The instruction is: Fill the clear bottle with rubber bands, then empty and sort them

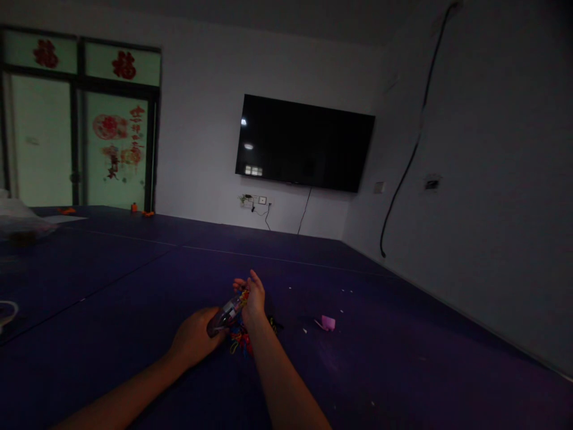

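Note:
A small see-through plastic bottle, dark at its lower end, lies tilted in my left hand, whose fingers are closed around it. Its upper end points toward my right hand. Red and yellow thin bands show between that end and my right palm, with the fingers curled about them and the thumb raised. Below both hands, a tangled pile of colourful bands rests on the purple surface, partly hidden by my right wrist. Whether they are hair ties or cords is too small to tell.
A pink piece and white scraps lie to the right on the purple surface. A clear plastic bag sits at the far left, near orange pieces. A television and a hanging cable are on the walls.

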The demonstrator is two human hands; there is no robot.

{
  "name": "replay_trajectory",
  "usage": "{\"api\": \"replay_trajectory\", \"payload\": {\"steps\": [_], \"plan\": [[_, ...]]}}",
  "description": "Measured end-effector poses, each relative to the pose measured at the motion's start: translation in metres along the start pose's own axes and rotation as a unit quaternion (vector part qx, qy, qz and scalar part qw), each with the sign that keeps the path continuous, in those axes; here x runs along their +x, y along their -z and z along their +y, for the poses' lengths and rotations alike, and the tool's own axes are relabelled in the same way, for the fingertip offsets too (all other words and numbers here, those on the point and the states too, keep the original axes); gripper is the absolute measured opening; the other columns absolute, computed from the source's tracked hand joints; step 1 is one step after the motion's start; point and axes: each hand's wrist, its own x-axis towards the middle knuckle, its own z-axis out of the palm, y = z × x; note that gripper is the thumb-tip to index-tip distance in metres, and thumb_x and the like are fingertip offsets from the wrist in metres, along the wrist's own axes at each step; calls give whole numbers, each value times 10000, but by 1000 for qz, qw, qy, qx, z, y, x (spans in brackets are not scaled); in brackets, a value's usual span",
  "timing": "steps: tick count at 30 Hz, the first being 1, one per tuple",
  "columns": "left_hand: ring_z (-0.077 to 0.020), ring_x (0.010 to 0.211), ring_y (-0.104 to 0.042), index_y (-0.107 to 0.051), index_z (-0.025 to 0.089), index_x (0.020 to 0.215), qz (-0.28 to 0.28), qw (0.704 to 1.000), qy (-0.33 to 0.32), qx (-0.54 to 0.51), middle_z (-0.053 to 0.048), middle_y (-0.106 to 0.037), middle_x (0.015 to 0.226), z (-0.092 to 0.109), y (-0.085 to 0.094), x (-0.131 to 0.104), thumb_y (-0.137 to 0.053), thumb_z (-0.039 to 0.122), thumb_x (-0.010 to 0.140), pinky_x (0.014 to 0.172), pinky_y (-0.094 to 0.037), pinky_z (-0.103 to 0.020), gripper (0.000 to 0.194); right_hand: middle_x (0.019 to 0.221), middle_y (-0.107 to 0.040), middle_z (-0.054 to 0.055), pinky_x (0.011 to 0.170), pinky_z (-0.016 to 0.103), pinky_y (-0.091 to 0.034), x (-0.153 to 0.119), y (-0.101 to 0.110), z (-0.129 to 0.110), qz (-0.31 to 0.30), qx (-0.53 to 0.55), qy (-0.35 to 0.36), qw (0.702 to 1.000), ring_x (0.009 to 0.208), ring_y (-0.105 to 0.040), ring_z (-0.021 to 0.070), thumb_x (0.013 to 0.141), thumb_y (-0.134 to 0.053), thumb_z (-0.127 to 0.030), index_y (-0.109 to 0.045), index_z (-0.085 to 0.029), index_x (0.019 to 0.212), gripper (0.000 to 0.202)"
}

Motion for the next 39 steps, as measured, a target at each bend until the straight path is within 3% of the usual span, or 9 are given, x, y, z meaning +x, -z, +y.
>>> {"api": "replay_trajectory", "payload": {"steps": [6, 14, 23, 29, 35, 39], "plan": [[-212, 841, -619, -615, 223, 854, 8, 1000, -7, 5, -27, -676, 882, 0, 0, 0, -529, 309, 738, 676, -410, -259, 168, 492, -622, -19, 391, 209, -381, 0, 2, 0, -6, -40, 4, 999, 438, -579, 151, 705, -629, -416, -589, -174, 1021, 400], [-213, 817, -624, -618, 221, 889, 16, 1000, 7, -2, -34, -678, 874, -2, -1, 0, -522, 327, 737, 683, -420, -271, 208, 496, -623, -7, 338, 180, -328, -5, -1, 0, -30, -61, 2, 998, 404, -535, 123, 670, -679, -414, -625, -156, 924, 366], [-208, 820, -622, -620, 240, 875, 17, 1000, -1, -5, -21, -679, 866, -4, 0, 1, -525, 314, 736, 708, -424, -270, 184, 627, -679, 38, 450, 223, -462, -4, -2, 4, -74, -27, -46, 996, 514, -611, 142, 661, -650, -219, -627, -167, 809, 159], [-197, 778, -621, -619, 229, 865, 27, 1000, 5, -13, -19, -676, 832, -5, -1, 0, -523, 291, 732, 676, -418, -258, 175, 696, -691, 44, 500, 226, -494, -2, -3, 4, -67, 7, -68, 995, 565, -623, 134, 575, -624, -64, -628, -162, 798, 243], [-189, 767, -623, -610, 216, 871, 23, 999, 0, -24, -22, -680, 833, -6, -2, 0, -518, 281, 734, 649, -410, -248, 178, 734, -698, 36, 560, 212, -501, 0, 1, 4, -77, 31, -40, 996, 613, -629, 120, 555, -673, -52, -640, -167, 824, 294], [-185, 740, -618, -617, 215, 859, 28, 999, 2, -16, -23, -678, 813, -7, -3, 1, -514, 303, 746, 640, -404, -249, 177, 681, -685, 26, 548, 220, -495, 2, 2, 5, -67, 39, -18, 997, 588, -621, 122, 605, -715, -148, -642, -164, 824, 231]]}}
